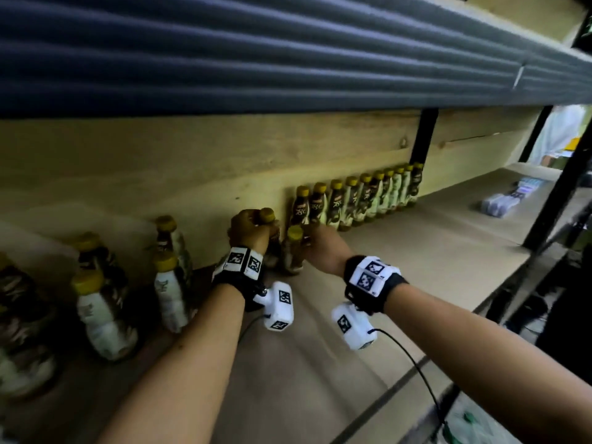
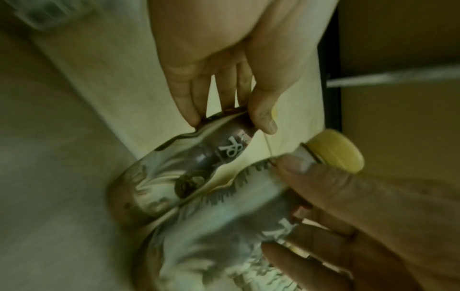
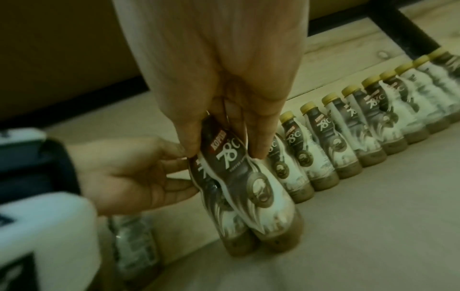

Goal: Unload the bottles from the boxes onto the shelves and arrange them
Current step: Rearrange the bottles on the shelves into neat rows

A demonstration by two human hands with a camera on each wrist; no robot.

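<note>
Two brown-and-white coffee bottles with yellow caps stand side by side on the wooden shelf (image 1: 416, 267), at the left end of a row of like bottles (image 1: 358, 197) lined along the back board. My left hand (image 1: 256, 225) grips the left bottle (image 1: 272, 232) round its neck; its cap (image 2: 333, 151) and body (image 2: 224, 226) show in the left wrist view. My right hand (image 1: 312, 243) grips the right bottle (image 1: 293, 251) at the neck from above. In the right wrist view my right hand (image 3: 224, 151) holds the front bottle (image 3: 248, 187), base on the shelf, beside the row (image 3: 348, 128).
Several loose bottles (image 1: 99, 302) stand at the shelf's left, one group (image 1: 169, 274) close to my left forearm. A plastic-wrapped pack (image 1: 499, 200) lies far right. A black post (image 1: 423, 136) rises behind the row. The upper shelf's dark edge (image 1: 288, 59) hangs low overhead.
</note>
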